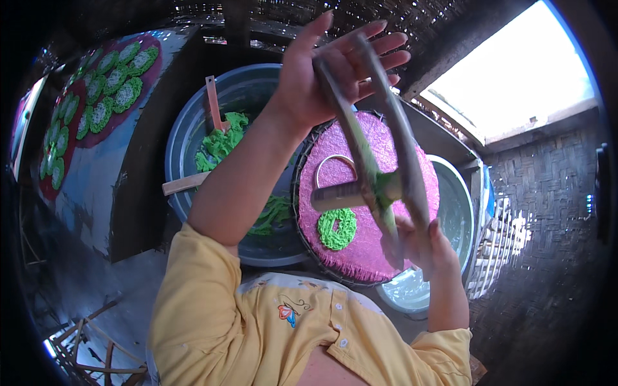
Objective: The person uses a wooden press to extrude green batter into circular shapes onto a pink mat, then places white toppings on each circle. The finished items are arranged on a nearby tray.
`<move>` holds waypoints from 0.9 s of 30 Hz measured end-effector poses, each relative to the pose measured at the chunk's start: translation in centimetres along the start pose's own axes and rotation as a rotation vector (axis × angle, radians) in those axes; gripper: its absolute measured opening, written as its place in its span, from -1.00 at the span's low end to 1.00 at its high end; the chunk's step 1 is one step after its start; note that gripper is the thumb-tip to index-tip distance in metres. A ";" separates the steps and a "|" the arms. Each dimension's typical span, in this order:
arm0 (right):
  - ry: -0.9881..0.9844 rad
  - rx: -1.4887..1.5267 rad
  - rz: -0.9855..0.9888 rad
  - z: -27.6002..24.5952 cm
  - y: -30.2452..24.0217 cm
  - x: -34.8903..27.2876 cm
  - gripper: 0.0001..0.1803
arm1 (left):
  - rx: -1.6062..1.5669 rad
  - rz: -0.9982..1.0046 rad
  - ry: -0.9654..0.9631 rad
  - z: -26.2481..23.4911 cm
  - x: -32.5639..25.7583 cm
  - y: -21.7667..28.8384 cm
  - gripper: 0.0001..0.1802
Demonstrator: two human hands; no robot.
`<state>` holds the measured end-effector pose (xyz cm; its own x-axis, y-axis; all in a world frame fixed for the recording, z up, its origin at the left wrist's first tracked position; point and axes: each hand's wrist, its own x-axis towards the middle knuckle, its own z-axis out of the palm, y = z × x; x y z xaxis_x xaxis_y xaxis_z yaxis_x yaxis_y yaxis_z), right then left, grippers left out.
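A wooden hand press with two long handles and a short cylinder hangs in front of me, green dough smeared at its middle. My left hand is raised at the upper handle ends; its palm lies against them with fingers spread. My right hand grips the lower ends, its fingers partly hidden. Below the press is a round tray with pink cloth. On it lie a ring of green noodle strands and a thin hoop, set apart from each other.
At left, a large blue basin holds green dough, a pinkish spatula and a pale wooden stick. A pale green tub stands right of the tray. Several green noodle rounds lie on pink cloth far left.
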<state>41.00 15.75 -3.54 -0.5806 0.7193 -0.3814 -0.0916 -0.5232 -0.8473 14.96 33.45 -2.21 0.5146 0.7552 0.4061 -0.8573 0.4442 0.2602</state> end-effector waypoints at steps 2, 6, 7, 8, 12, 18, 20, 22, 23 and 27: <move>-0.078 0.016 0.030 -1.3 -0.2 -0.2 -0.05 | -0.111 -0.024 -0.117 -1.2 1.5 -0.1 -0.23; 0.132 -0.116 0.118 -3.7 -1.7 -0.8 -0.14 | -0.062 0.088 -0.095 -3.4 2.5 -2.1 -0.26; 0.189 -0.164 0.157 -4.0 -2.1 -1.0 -0.15 | -0.088 0.107 -0.094 -3.9 2.4 -2.4 -0.27; 0.224 -0.220 0.186 -4.1 -2.5 -1.1 -0.16 | -0.077 0.149 -0.035 -4.2 2.0 -2.9 -0.30; 0.230 -0.303 0.204 -3.3 -2.7 -0.5 -0.22 | -0.052 0.189 0.083 -4.7 0.3 -3.0 -0.30; 0.256 -0.398 0.124 -1.8 -1.8 3.1 -0.35 | 0.065 0.245 0.164 -4.9 -0.3 0.0 -0.31; 0.304 -0.474 0.109 -1.6 -2.2 3.9 -0.39 | 0.086 0.270 0.108 -5.1 0.1 1.0 -0.30; 0.367 -0.548 0.104 -1.4 -2.9 4.2 -0.42 | 0.069 0.265 0.100 -5.3 0.5 1.4 -0.31; 0.388 -0.578 0.104 -1.3 -3.3 4.2 -0.44 | 0.050 0.266 0.083 -5.5 0.7 1.3 -0.31; 0.515 -0.722 0.150 -1.4 -4.2 3.2 -0.46 | -0.007 0.265 0.142 -5.9 1.2 -0.3 -0.32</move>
<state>40.69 20.88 -1.70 -0.0946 0.8732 -0.4781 0.5879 -0.3386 -0.7347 15.75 37.03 -7.01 0.2661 0.9048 0.3325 -0.9618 0.2259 0.1549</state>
